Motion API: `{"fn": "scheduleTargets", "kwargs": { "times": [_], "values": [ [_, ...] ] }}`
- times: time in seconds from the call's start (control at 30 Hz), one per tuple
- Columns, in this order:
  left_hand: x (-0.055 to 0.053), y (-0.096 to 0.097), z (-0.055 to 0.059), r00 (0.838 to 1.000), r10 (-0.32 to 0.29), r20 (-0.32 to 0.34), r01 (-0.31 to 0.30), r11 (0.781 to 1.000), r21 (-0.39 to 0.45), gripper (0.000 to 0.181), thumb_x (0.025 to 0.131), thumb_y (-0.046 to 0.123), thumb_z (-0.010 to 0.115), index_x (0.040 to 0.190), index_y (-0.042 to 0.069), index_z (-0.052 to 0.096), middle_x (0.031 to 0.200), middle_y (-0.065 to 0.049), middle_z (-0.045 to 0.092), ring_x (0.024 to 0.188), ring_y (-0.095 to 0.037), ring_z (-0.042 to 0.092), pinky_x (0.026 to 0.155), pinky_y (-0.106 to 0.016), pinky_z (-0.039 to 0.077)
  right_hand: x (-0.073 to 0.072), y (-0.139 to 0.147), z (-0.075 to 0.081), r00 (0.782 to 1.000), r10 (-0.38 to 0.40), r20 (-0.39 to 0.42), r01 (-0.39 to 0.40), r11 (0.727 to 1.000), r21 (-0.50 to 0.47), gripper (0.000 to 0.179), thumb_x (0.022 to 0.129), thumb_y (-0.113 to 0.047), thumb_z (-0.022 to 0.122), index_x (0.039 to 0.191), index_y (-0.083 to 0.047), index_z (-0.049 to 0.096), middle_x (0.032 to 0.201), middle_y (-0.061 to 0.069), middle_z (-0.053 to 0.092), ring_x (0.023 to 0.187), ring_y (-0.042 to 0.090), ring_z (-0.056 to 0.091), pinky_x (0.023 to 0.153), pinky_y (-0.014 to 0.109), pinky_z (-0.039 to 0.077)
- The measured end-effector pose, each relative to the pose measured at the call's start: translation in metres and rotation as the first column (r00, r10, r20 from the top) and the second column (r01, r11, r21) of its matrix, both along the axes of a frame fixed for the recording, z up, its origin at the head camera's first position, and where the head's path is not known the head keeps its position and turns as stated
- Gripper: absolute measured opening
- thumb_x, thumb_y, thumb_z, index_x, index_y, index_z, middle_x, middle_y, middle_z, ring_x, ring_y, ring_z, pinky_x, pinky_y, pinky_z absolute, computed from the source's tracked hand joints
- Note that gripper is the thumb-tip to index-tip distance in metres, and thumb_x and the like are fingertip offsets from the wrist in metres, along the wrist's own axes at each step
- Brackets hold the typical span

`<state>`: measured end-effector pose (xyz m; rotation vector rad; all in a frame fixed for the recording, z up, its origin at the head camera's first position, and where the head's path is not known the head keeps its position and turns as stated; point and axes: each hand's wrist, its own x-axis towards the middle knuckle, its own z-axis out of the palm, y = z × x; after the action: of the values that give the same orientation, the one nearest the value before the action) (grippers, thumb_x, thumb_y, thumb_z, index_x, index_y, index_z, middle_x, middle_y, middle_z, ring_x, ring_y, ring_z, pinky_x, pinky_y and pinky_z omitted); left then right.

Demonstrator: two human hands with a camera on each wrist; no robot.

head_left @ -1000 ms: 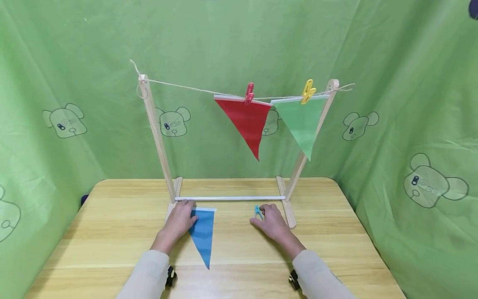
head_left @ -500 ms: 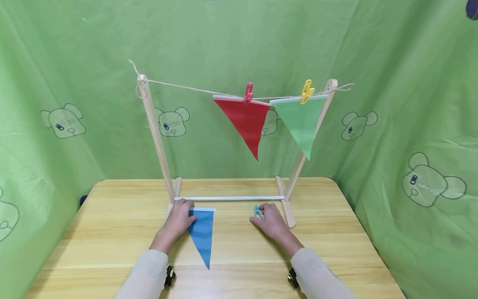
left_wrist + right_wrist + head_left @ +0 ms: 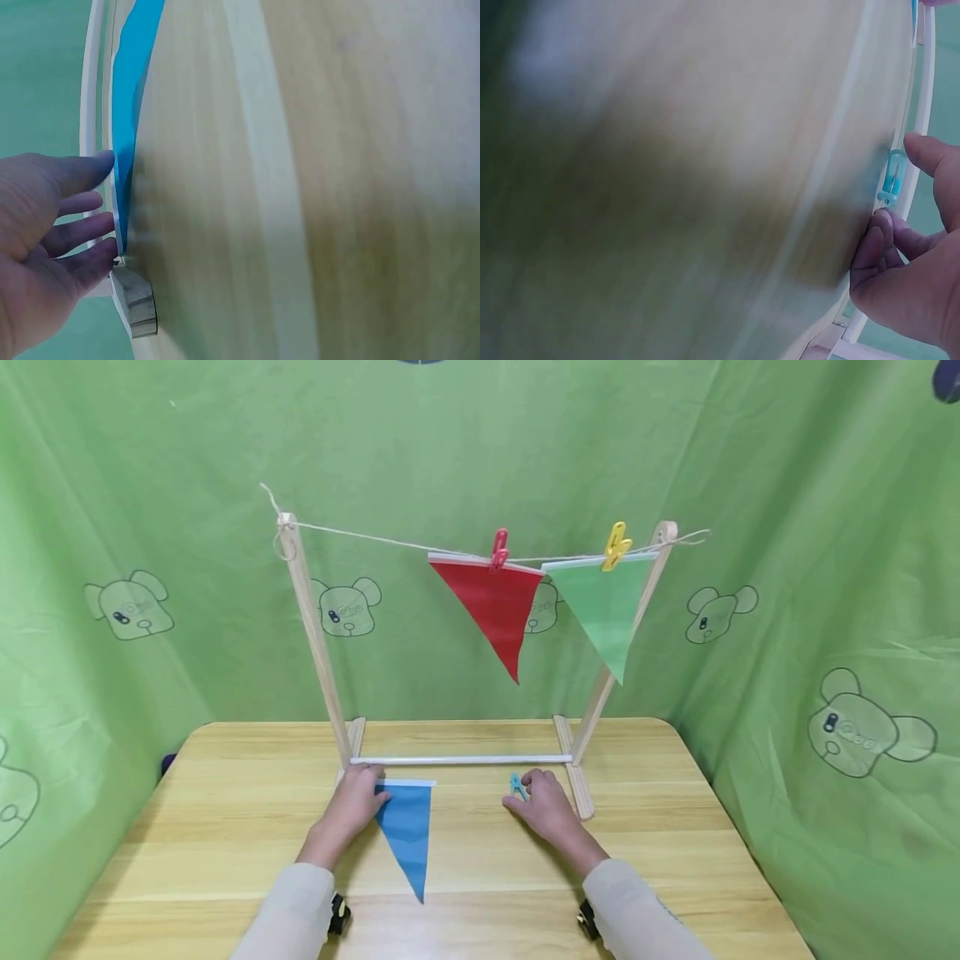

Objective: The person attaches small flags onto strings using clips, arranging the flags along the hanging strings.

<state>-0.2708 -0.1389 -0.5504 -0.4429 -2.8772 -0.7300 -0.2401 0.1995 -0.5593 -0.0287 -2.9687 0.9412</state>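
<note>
A blue triangular pennant (image 3: 407, 831) with a white top band lies on the table. My left hand (image 3: 351, 806) is at its upper left corner, thumb overlapping the cloth. In the left wrist view the fairly straight fingers (image 3: 82, 225) reach the white edge of the pennant (image 3: 131, 97). On the right, a small light-blue clip (image 3: 516, 787) is on the table, with my right hand (image 3: 546, 806) around it. The right wrist view shows the clip (image 3: 892, 176) in the space between the thumb and the bent fingers (image 3: 877, 240), not squeezed.
Behind the hands stands a wooden frame (image 3: 318, 639) with a white crossbar (image 3: 461, 760). Its string (image 3: 360, 535) carries a red pennant (image 3: 495, 610) under a red clip (image 3: 499, 550) and a green pennant (image 3: 603, 602) under a yellow clip (image 3: 617, 547). Green curtains surround the table (image 3: 480, 910).
My left hand has shifted slightly left along the blue pennant, uncovering a bit more of its top band. The right hand and the light-blue clip look unchanged.
</note>
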Motion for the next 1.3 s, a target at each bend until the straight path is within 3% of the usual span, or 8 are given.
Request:
{"fn": "scheduleTargets", "kwargs": {
  "times": [0.47, 0.87, 1.07, 1.3],
  "values": [
    [-0.0013, -0.0015, 0.0032, 0.999, 0.016, 0.03, -0.016, 1.0, -0.025, 0.025, 0.08, 0.006, 0.088, 0.098, -0.004, 0.074, 0.096, -0.017, 0.067, 0.098, -0.034, 0.065, 0.09, -0.048, 0.057, 0.0013, -0.0004, -0.0022, 0.999, 0.0, -0.053, 0.002, 1.0, 0.024, 0.043, 0.086, -0.03, 0.084, 0.103, 0.001, 0.061, 0.093, 0.009, 0.057, 0.081, 0.02, 0.053, 0.074, 0.037, 0.051],
    [-0.0039, -0.0029, 0.0037, 0.999, -0.022, 0.027, 0.023, 1.0, -0.019, 0.02, 0.08, 0.004, 0.087, 0.095, -0.002, 0.076, 0.093, -0.014, 0.068, 0.094, -0.031, 0.063, 0.088, -0.047, 0.056, 0.0007, 0.0019, -0.0026, 0.999, 0.01, -0.045, -0.009, 0.999, 0.035, 0.039, 0.087, -0.027, 0.084, 0.103, 0.0, 0.062, 0.094, 0.01, 0.057, 0.078, 0.019, 0.052, 0.07, 0.035, 0.05],
    [-0.006, -0.0043, 0.0076, 0.996, -0.039, 0.082, 0.037, 0.999, 0.021, 0.019, 0.081, 0.003, 0.085, 0.096, -0.003, 0.076, 0.092, -0.014, 0.065, 0.092, -0.03, 0.06, 0.087, -0.047, 0.056, 0.0006, 0.0016, -0.0018, 0.999, 0.016, -0.034, -0.015, 1.0, 0.023, 0.039, 0.087, -0.026, 0.084, 0.104, 0.001, 0.062, 0.094, 0.01, 0.058, 0.079, 0.019, 0.052, 0.071, 0.035, 0.051],
    [-0.0076, -0.006, 0.0058, 0.997, -0.021, 0.071, 0.019, 0.999, 0.033, 0.01, 0.087, 0.001, 0.078, 0.095, -0.004, 0.076, 0.092, -0.016, 0.063, 0.09, -0.03, 0.06, 0.087, -0.048, 0.056, 0.0007, 0.0012, -0.0025, 0.999, 0.014, -0.035, -0.013, 1.0, 0.028, 0.039, 0.087, -0.026, 0.084, 0.104, 0.001, 0.063, 0.094, 0.01, 0.058, 0.079, 0.019, 0.052, 0.072, 0.035, 0.051]
  ]
}}
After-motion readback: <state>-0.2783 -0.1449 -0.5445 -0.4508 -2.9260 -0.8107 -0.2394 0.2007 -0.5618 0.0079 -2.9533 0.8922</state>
